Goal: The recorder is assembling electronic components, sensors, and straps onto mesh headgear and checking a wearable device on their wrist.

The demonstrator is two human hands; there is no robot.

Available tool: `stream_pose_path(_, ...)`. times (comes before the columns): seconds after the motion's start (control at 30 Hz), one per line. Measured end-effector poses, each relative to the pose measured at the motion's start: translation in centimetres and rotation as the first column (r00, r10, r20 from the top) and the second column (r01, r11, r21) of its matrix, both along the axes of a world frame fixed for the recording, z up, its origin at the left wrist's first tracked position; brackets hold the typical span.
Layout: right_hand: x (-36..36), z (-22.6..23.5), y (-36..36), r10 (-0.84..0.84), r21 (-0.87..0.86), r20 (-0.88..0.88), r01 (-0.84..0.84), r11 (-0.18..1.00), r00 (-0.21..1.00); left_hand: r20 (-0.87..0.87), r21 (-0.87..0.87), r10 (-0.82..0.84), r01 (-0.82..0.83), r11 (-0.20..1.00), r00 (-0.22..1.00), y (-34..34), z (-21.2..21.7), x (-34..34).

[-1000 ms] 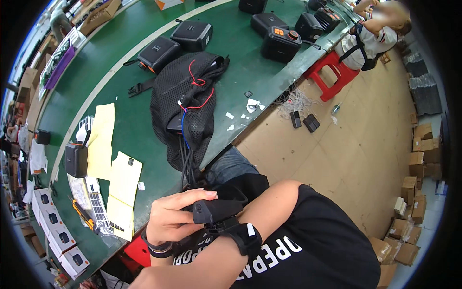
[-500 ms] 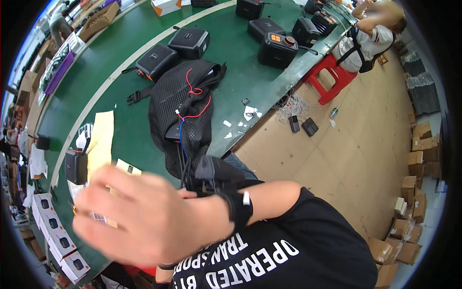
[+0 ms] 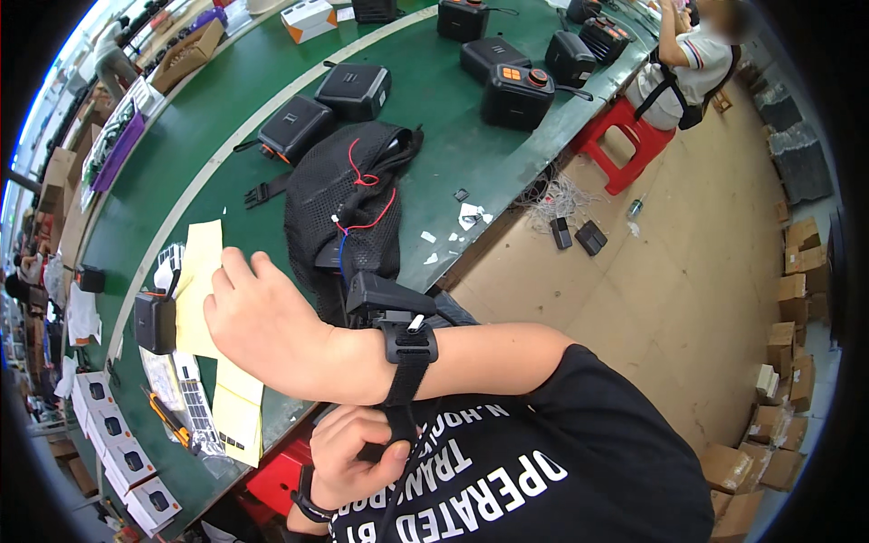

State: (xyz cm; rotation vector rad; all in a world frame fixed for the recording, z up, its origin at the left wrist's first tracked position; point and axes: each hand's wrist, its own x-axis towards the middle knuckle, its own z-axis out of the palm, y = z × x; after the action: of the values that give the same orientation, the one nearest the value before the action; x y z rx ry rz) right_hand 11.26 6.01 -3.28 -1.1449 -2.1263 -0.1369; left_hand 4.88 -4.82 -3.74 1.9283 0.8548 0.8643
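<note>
My right hand [image 3: 272, 330] is raised across the view with its back up. Its fingers are curled into a loose fist, fingertips hidden, and nothing shows in it. Around that wrist sits a black wrist strap [image 3: 412, 366] carrying a black box-shaped device [image 3: 380, 296]. Just below, my left hand [image 3: 353, 457] has its thumb and fingers closed on the strap's hanging end [image 3: 400, 422]. A dark cable runs down past that thumb. Another black band [image 3: 310, 496] circles my left wrist. Beyond my right hand lie yellow paper sheets [image 3: 197, 271].
A black mesh bag [image 3: 339, 204] with red cords lies on the green table [image 3: 217, 195]. Several black cases [image 3: 355, 90] stand farther back. Left are a small black device [image 3: 156, 321], an orange cutter [image 3: 170, 418] and white boxes [image 3: 118, 425]. A person sits on a red stool [image 3: 623, 145].
My right hand has drawn away from the camera and sharpened from a blur. My left hand, mostly hidden before, now shows gripping the strap end. The view has shifted slightly.
</note>
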Motion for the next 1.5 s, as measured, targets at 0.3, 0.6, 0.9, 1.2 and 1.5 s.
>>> stream_pose_path(0.3, 1.0, -1.7, 1.3, -0.006, -0.320, 0.158, 0.057, 0.946, 0.987, 0.161, -0.107, 0.141, -0.125, 0.986, 0.977, 0.6, -2.2, 1.6)
stream_pose_path(0.6, 1.6, -1.7, 1.3, 0.230, -0.559, -0.160, -0.280, 0.780, 0.960, -0.131, 0.503, 0.163, -0.076, 0.861, 0.978, 1.3, -0.7, 0.8)
stream_pose_path(0.9, 2.6, -1.1, 1.3, 0.189, -0.564, -0.296, -0.332, 0.756, 0.936, -0.188, 0.481, 0.115, -0.011, 0.877, 0.975, 0.1, 0.8, -0.7)
stream_pose_path(1.2, 3.9, 2.2, 3.0, -0.304, 0.007, -0.951, -0.986, 0.164, -0.057, 0.054, 0.709, 0.578, -0.439, 0.552, 0.814, 5.2, 1.0, 4.5)
stream_pose_path(1.5, 13.8, 3.3, 6.7, -0.510, 0.768, -0.117, -0.403, 0.498, -0.852, 0.506, -0.188, 0.138, -0.048, 0.981, 0.851, 7.5, -1.3, 6.5)
